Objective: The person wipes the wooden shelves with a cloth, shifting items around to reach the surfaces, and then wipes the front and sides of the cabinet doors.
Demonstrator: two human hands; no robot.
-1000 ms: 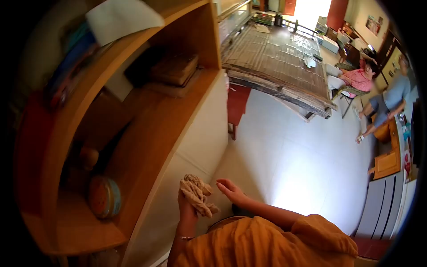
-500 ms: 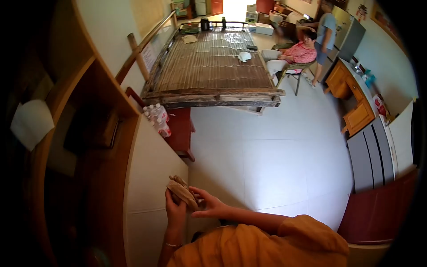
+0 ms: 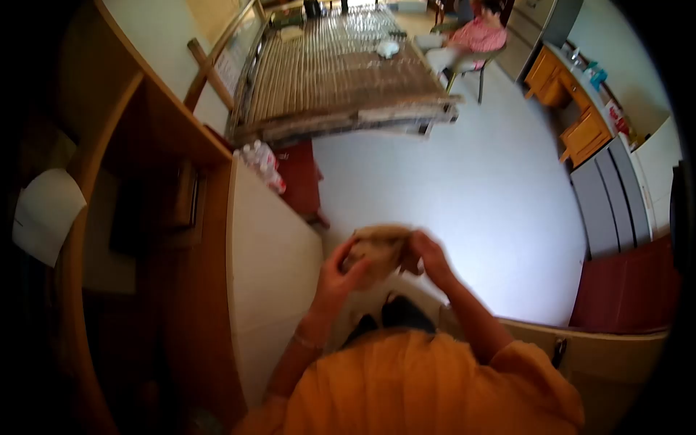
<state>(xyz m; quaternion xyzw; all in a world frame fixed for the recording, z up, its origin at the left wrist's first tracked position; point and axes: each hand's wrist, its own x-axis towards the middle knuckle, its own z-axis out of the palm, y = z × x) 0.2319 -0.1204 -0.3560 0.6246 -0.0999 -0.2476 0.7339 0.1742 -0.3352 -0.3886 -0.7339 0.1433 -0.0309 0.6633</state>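
Between my two hands, in front of my body, is a tan cloth [image 3: 380,254], soft and crumpled; I cannot make out what kind of article it is. My left hand [image 3: 341,270] grips its left side, thumb in front. At the opposite side my right hand [image 3: 429,255] pinches the edge, somewhat blurred. The cloth looks spread wide between them, with its upper edge arched.
To the left stands a wooden shelf unit [image 3: 217,141] with a pale side panel. Ahead, a slatted bamboo bed [image 3: 319,80] has a red bench [image 3: 299,177] with bottles [image 3: 262,165] beside it. A seated person [image 3: 478,36] is beyond. Wooden desk [image 3: 573,101] at right.
Both hands have moved right and upward with the cloth, which is now stretched wider between them. My right hand has shifted to the cloth's right edge. The view has tilted down.
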